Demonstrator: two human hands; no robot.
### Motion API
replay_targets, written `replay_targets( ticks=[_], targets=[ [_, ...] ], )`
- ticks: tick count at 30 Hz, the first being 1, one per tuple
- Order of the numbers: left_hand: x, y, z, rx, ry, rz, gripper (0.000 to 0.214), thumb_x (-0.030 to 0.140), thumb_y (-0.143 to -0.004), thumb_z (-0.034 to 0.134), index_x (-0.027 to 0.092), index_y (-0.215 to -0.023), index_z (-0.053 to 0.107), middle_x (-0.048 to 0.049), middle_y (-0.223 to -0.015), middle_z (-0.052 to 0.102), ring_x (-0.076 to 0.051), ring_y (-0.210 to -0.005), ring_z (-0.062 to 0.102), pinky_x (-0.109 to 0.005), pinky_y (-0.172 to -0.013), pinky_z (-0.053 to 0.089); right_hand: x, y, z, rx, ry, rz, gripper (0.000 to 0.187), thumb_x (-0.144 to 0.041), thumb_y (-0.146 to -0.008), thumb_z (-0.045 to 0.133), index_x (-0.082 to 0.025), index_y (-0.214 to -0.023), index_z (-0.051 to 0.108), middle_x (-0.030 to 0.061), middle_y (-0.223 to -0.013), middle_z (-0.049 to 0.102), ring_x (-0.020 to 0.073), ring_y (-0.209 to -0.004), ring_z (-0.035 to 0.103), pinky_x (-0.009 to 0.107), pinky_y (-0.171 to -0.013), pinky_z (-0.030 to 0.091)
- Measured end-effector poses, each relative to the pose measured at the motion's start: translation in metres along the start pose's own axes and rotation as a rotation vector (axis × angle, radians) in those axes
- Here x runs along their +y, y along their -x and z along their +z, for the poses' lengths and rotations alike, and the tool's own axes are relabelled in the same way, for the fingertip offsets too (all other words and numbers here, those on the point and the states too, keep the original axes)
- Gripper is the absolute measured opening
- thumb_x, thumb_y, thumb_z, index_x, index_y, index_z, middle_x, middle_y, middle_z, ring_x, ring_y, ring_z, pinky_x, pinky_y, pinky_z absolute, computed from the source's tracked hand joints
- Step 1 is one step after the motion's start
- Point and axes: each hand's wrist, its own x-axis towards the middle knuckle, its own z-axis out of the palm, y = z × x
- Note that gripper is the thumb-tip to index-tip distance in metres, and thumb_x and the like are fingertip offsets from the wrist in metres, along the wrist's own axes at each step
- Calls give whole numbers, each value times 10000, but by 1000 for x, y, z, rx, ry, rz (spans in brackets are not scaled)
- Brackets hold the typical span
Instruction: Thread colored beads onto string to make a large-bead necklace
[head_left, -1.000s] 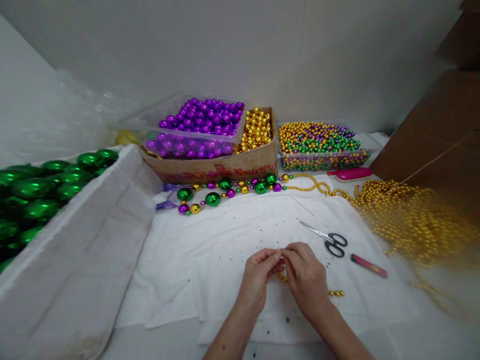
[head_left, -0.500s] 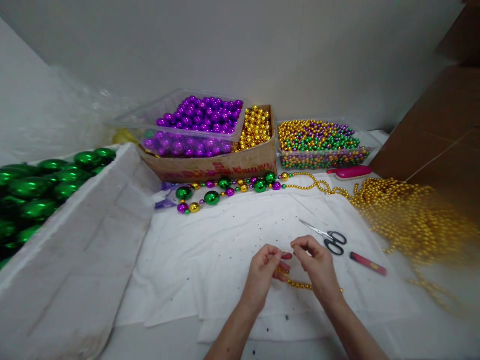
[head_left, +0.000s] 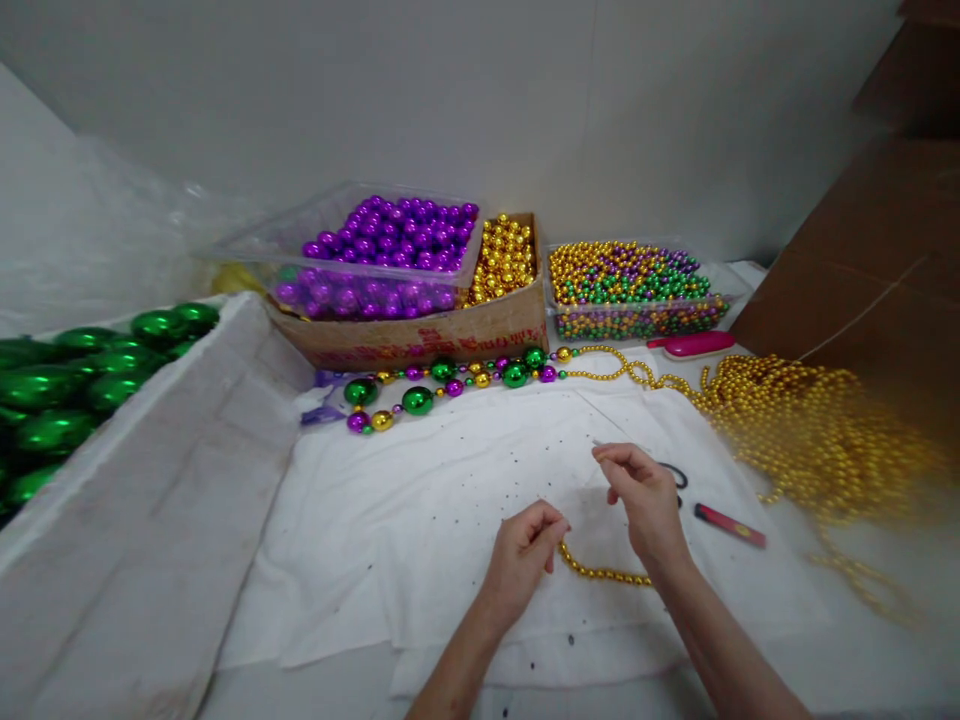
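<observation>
My left hand (head_left: 525,548) is closed, with thumb and fingertips pinched on the end of a gold bead string (head_left: 604,574). That string runs right along the white cloth (head_left: 420,520) and passes behind my right wrist. Higher and to the right, my right hand (head_left: 639,492) is also pinched closed; whatever is between its fingertips is too fine to make out. Behind it lies a pair of scissors (head_left: 681,474), mostly hidden, with a black handle loop showing. Right of them rests a slim red stick-shaped item (head_left: 731,526) with a dark end.
Across the back lies a necklace (head_left: 418,401) of green, purple and gold balls. Behind stand a clear tub (head_left: 466,262) of purple balls, a cardboard box (head_left: 495,325) and a mixed-bead tub (head_left: 630,318). Gold strands (head_left: 810,430) pile up right; a foam box (head_left: 172,520) of green ornaments stands left.
My hands have moved apart: the right one went up and now covers most of the scissors, while the left moved slightly down. The view has shifted a little.
</observation>
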Motion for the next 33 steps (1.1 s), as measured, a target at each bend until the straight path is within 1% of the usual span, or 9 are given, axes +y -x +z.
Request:
replay_targets(
  ticks=[3,8,11,13,17,20,23,27,33],
  targets=[
    [4,0,-2,-21,-24,11,230,350,-816,549,155,-699,586,25,-489,510,-88,-468,438,-208,-489,318,-4,1,-1,-59,-15,16,127,-295,-778,548,-178,-787,599,89,-969,657,193,-798,582,208,-431,430],
    [21,1,-7,-237,180,-181,226,357,-767,597,161,-876,570,-63,-726,661,-165,-656,613,-180,-406,331,-13,6,-3,-240,15,51,113,-286,-761,579,-178,-748,608,85,-979,668,207,-828,597,204,-439,441],
    [29,2,-5,-296,316,-236,311,390,-751,615,166,-960,557,-78,-824,654,-208,-767,645,-186,-388,391,-18,8,-1,-325,62,41,94,-264,-762,584,-183,-754,630,74,-1025,661,190,-809,596,214,-474,454],
    [31,3,-2,-260,363,-229,294,409,-756,612,158,-901,565,-54,-749,630,-171,-659,619,-187,-382,400,-20,8,2,-358,74,35,103,-270,-776,572,-186,-774,632,74,-1035,658,182,-796,598,216,-478,455],
    [29,3,1,-144,367,-210,264,401,-733,647,155,-746,553,28,-542,508,-73,-420,435,-167,-348,314,-18,9,2,-390,64,72,174,-336,-808,539,-182,-816,620,75,-937,674,188,-774,614,202,-429,425],
    [26,3,-4,-107,384,-208,275,399,-719,665,162,-693,527,63,-476,419,-42,-377,319,-161,-339,171,-16,10,-7,-510,161,119,175,-343,-796,570,-191,-869,617,27,-778,665,159,-649,614,195,-414,396],
    [23,3,-8,-86,384,-206,277,388,-704,681,154,-670,535,80,-446,360,-28,-373,246,-181,-372,97,-15,12,-19,-594,300,110,146,-300,-770,620,-205,-879,635,-48,-578,559,122,-496,544,211,-440,398],
    [22,3,-6,-91,371,-212,271,380,-692,691,151,-673,548,85,-434,338,-31,-381,236,-191,-387,106,-13,10,-29,-497,430,-26,145,-323,-779,627,-218,-877,641,-87,-480,382,110,-422,443,220,-435,349],
    [20,7,-3,-96,394,-251,297,391,-670,718,151,-682,544,95,-439,320,-24,-380,204,-196,-390,78,-7,6,-38,-213,874,-481,206,-319,-883,496,-222,-788,651,1,-593,625,147,-519,565,251,-528,327]
  ],
)
